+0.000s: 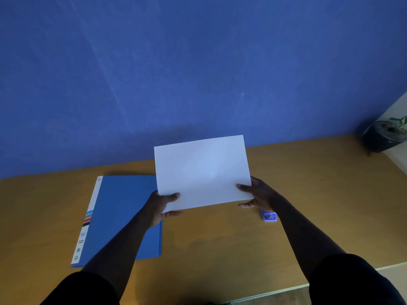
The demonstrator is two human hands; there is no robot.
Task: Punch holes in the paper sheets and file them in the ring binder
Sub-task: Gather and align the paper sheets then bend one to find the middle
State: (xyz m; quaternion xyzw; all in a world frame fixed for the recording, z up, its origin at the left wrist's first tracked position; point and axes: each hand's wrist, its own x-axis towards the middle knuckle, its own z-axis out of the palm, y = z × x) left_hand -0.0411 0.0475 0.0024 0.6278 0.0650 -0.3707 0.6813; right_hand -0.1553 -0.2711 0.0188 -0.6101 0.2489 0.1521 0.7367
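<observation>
White paper sheets are held up above the wooden table, tilted slightly. My left hand grips the lower left corner, and my right hand grips the lower right corner. A closed blue ring binder with a white label strip on its spine lies flat on the table at the left, partly under my left forearm. A small purple hole punch sits on the table just below my right hand, partly hidden by it.
A blue wall rises right behind the table. A dark plant pot stands at the far right corner. The table's front edge runs along the lower right.
</observation>
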